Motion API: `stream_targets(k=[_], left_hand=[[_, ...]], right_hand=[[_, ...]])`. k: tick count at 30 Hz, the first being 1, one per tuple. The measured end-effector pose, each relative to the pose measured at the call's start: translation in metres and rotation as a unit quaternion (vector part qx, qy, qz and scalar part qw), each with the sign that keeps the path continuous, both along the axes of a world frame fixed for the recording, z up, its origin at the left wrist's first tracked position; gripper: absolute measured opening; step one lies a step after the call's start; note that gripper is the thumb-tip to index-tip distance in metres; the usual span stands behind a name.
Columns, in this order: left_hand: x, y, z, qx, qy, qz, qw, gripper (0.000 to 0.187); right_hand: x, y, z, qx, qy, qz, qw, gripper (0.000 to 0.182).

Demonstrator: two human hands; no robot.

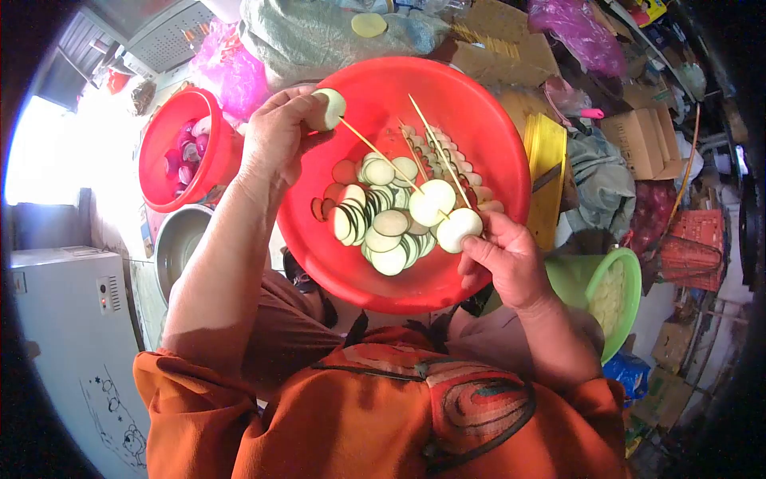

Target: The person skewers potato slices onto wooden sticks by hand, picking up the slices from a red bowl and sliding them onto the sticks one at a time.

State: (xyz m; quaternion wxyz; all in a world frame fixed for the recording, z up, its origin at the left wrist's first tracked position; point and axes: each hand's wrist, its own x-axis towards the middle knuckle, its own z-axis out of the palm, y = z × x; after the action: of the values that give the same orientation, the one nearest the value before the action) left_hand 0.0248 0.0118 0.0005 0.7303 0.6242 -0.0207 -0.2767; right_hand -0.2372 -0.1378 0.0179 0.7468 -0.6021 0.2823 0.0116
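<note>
My left hand pinches a round pale vegetable slice at the far end of a thin wooden skewer. Two more slices sit on that skewer's near end, one in the middle and one between my right thumb and fingers. My right hand grips this end, and a second bare skewer rises from behind it. Under both hands is a large red basin with a heap of dark-rimmed loose slices. Filled skewers lie at its right side.
A smaller red basin with purple-skinned pieces and a metal bowl stand left. A green tub is at the right, near a yellow box. A white chest appliance stands at lower left.
</note>
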Motion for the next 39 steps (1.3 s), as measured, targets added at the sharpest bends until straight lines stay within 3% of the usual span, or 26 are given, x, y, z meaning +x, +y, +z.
stream_targets(k=[5,17,20,23,33,36,37,38,39], left_hand=[[-0.006,-0.001,0.002,0.000,0.062,-0.060,0.996,0.019],[-0.020,-0.009,-0.003,-0.018,0.094,-0.064,0.993,0.020],[-0.035,-0.013,-0.010,-0.087,0.189,-0.159,0.965,0.022],[-0.064,-0.021,-0.005,-0.003,0.182,-0.179,0.967,0.018],[-0.059,-0.022,-0.012,0.007,0.179,-0.182,0.967,0.016],[-0.048,-0.025,-0.031,0.096,0.033,-0.165,0.981,0.018],[-0.049,-0.025,-0.047,0.096,0.033,-0.165,0.981,0.018],[-0.050,-0.023,-0.069,0.152,-0.098,-0.281,0.943,0.021],[-0.052,-0.022,-0.080,0.203,-0.225,-0.387,0.871,0.024]], right_hand=[[-0.001,-0.001,-0.002,-0.004,0.000,-0.004,1.000,0.017],[-0.001,0.003,-0.004,-0.005,-0.004,-0.001,1.000,0.020],[0.000,0.002,-0.004,-0.016,-0.004,0.005,1.000,0.019],[0.003,0.002,-0.004,0.009,0.006,-0.003,1.000,0.019],[0.002,-0.003,-0.009,0.011,-0.022,-0.017,1.000,0.020],[0.003,-0.003,-0.007,0.004,-0.027,-0.051,0.998,0.021],[0.003,-0.003,-0.006,0.006,-0.026,-0.051,0.998,0.019],[0.003,-0.004,-0.006,0.007,-0.026,-0.051,0.998,0.018],[0.003,-0.004,-0.005,0.007,-0.026,-0.052,0.998,0.018]])
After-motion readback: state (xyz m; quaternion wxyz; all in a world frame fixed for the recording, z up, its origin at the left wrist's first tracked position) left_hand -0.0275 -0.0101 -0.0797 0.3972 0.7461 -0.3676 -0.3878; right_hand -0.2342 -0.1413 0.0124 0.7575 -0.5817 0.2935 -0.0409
